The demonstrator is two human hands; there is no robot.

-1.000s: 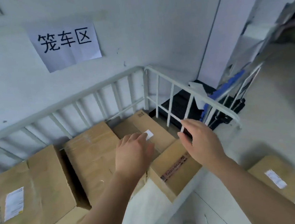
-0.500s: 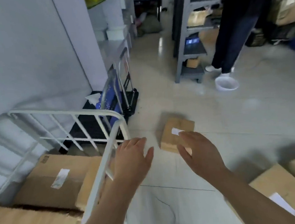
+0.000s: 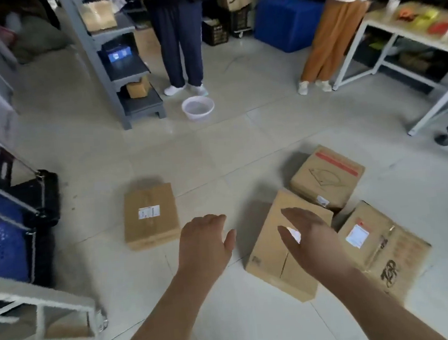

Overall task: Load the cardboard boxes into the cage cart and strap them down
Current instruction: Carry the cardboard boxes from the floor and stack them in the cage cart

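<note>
Pale grey floor tiles (image 3: 216, 154) now fill most of the view; the white metal cage cart (image 3: 40, 307), beside the hands half a second ago, has slid to the lower left corner. The left hand (image 3: 204, 243) and right hand (image 3: 313, 243) are spread, fingers straight, holding nothing, the right over the nearest brown cardboard box (image 3: 270, 257). Newly in view, a black-printed cardboard box (image 3: 384, 251) and a red-taped cardboard box (image 3: 328, 177) lie against it; a flat labelled cardboard box (image 3: 150, 216) lies apart, left. Farther off stands a white round basin (image 3: 198, 108)

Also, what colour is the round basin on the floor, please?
The basin is white; the head view shows it.
</note>
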